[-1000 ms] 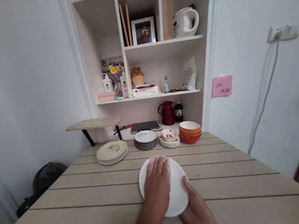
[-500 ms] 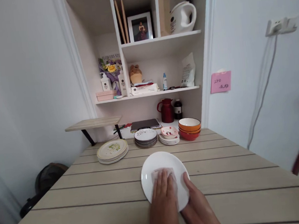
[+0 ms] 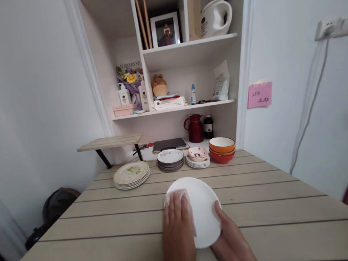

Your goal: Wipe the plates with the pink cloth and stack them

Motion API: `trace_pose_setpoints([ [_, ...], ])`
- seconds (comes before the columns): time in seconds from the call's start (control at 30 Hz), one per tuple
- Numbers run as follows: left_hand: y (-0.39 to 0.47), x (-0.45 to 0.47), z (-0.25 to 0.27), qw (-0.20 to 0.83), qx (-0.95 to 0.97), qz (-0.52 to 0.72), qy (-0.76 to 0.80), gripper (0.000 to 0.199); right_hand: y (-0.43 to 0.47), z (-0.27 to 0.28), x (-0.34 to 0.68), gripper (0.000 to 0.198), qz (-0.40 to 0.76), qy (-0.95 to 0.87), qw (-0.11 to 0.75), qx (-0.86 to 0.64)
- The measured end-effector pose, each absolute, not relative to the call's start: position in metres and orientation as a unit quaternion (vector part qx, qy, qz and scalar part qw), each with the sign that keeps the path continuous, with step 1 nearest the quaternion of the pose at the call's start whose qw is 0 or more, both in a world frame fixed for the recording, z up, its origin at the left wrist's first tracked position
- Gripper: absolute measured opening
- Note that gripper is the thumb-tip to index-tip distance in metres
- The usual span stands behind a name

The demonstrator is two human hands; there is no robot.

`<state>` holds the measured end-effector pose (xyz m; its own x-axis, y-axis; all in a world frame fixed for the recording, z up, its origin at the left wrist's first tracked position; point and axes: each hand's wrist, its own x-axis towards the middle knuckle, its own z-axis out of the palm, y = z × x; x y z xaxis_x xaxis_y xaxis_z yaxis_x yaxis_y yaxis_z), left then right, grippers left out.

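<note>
While the right hand [image 3: 232, 236] secures the white plate [image 3: 204, 208] only at three to five o'clock on its rim, support looks one-sided. Thumb is laid over the edge; the remaining fingers are mostly hidden beneath, so their exact closure there cannot be told. Left hand [image 3: 177, 222] lies flat over the eight-to-ten o'clock part, fingers straight and side by side, pressing a thin pinkish-white cloth [image 3: 183, 192] to the surface.

Likely faults, judged:
1. Tipping or spinning. Cause: left-hand pressure near the rim, opposite the grip (worse if the plate is raised; contact with the table [image 3: 109, 224] cannot be confirmed).
2. Cloth bunching or slipping out. Cause: it is loose, held down only by the palm and fingers, with a free margin toward twelve and three o'clock.
3. Knock against neighbours. Cause: a long slip outward, toward the green-patterned plates [image 3: 132, 172] at ten to eleven o'clock, the dark-edged plates [image 3: 170, 157] near twelve, or the orange bowl [image 3: 221, 145] near one. All stand apart from the plate, so I rate this low.

Appearance of plate: round, plain white, smooth, faintly glossy; no pattern, chip or stain seen on the exposed part. Area under hand and cloth not visible. Position: near side of the table, directly before the person.
</note>
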<state>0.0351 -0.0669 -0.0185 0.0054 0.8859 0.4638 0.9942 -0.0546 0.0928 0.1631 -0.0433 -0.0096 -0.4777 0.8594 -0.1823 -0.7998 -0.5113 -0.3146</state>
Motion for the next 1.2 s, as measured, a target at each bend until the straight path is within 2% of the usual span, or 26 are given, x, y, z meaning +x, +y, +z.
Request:
trace_pose_setpoints([
  [0.13, -0.082, 0.051, -0.046, 0.099, -0.692, -0.206, -0.685, 0.073, -0.046, -0.007, 0.164, 0.058, 0.858, -0.095, 0.478, -0.163],
  [0.3, -0.080, 0.062, -0.020, -0.001, -0.772, -0.210, -0.600, 0.075, -0.046, -0.006, 0.163, 0.046, 0.851, -0.089, 0.485, -0.182],
  [0.4, -0.067, 0.063, 0.005, 0.010, -0.797, -0.215, -0.565, 0.070, -0.044, -0.007, 0.162, 0.042, 0.842, -0.094, 0.505, -0.166],
  [0.53, -0.046, 0.055, 0.022, 0.052, -0.799, -0.196, -0.567, 0.077, -0.041, -0.009, 0.163, 0.049, 0.846, -0.112, 0.499, -0.148],
  [0.67, -0.044, 0.040, 0.017, 0.085, -0.761, -0.184, -0.616, 0.078, -0.040, -0.010, 0.164, 0.058, 0.854, -0.109, 0.487, -0.147],
  [0.8, -0.065, 0.036, -0.003, 0.105, -0.720, -0.185, -0.661, 0.071, -0.042, -0.007, 0.164, 0.056, 0.857, -0.090, 0.486, -0.145],
  [0.93, -0.082, 0.049, -0.017, 0.031, -0.740, -0.175, -0.648, 0.079, -0.045, -0.003, 0.164, 0.050, 0.861, -0.090, 0.476, -0.155],
  [1.03, -0.080, 0.059, -0.011, -0.026, -0.787, -0.181, -0.590, 0.077, -0.046, -0.003, 0.164, 0.043, 0.855, -0.094, 0.479, -0.178],
  [1.2, -0.057, 0.059, 0.018, 0.004, -0.819, -0.200, -0.538, 0.073, -0.042, -0.003, 0.163, 0.038, 0.844, -0.095, 0.504, -0.158],
])
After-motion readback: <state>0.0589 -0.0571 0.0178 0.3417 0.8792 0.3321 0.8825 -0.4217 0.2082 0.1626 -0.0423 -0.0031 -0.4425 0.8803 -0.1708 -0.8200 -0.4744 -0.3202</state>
